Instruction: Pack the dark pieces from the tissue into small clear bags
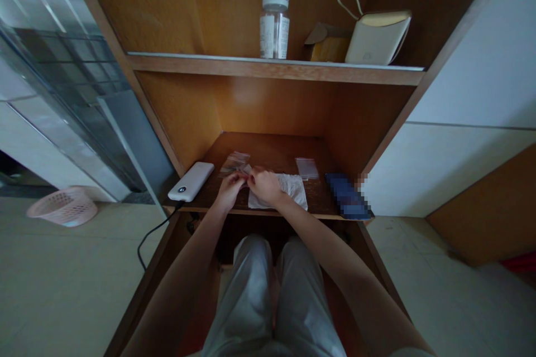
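My left hand (230, 188) and my right hand (264, 184) meet over the lower shelf, fingers closed in a pinch. Between them shows a bit of a small clear plastic bag (247, 169), mostly hidden by the fingers. Just behind my left hand lie several flat clear zip bags (233, 162). A crumpled white tissue (296, 189) is spread on the wood, partly under my right hand and wrist. Farther right, another small zip bag (307, 168) lies flat near the tissue's back edge.
A white power bank (191, 181) with a black cable lies at the shelf's left edge, a dark phone (348, 195) at its right. The upper shelf (276, 67) carries a clear bottle (274, 28), a small carton (329, 43) and a cream device (379, 38). A pink basket (62, 206) stands on the floor.
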Action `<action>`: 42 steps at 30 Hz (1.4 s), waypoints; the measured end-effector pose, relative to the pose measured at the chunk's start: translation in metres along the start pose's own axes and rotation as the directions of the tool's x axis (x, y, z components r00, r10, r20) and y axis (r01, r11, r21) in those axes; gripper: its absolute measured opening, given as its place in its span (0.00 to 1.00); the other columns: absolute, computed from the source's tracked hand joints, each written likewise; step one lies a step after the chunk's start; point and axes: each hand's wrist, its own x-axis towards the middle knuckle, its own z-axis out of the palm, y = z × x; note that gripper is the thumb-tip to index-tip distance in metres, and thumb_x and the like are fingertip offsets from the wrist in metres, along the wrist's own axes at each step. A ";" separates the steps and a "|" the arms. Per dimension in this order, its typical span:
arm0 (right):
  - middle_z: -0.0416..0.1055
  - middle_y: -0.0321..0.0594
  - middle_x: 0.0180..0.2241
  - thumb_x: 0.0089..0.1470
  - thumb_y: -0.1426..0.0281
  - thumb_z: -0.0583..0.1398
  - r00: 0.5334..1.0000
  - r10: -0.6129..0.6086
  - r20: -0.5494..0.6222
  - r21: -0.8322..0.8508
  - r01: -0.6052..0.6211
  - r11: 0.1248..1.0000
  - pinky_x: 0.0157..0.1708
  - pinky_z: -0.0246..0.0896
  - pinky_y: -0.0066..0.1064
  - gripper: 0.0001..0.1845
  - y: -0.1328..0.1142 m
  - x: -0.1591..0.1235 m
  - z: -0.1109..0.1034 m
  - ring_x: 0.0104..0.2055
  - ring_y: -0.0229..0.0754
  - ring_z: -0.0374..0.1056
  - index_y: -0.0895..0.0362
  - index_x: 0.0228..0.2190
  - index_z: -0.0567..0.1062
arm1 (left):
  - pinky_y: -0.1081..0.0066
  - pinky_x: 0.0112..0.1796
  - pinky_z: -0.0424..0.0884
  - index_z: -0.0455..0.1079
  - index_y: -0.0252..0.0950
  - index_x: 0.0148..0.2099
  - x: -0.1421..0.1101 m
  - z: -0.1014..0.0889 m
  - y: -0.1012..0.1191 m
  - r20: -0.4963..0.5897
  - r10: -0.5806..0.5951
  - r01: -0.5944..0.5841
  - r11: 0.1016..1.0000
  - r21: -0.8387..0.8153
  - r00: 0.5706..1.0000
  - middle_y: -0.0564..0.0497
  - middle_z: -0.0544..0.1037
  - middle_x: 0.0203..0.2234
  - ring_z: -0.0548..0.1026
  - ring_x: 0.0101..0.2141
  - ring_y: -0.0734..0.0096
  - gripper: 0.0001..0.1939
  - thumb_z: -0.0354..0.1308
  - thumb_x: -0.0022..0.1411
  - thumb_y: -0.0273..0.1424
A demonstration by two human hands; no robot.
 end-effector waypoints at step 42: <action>0.75 0.44 0.25 0.40 0.52 0.64 0.941 0.244 0.236 0.881 -0.313 0.356 0.22 0.58 0.24 0.24 0.041 0.013 -0.039 0.25 0.37 0.69 0.63 0.27 0.78 | 0.70 0.34 0.69 0.69 0.35 0.49 -0.006 0.008 0.013 0.324 -0.083 0.123 0.987 -0.105 0.942 0.42 0.75 0.46 0.76 0.37 0.64 0.23 0.66 0.48 0.29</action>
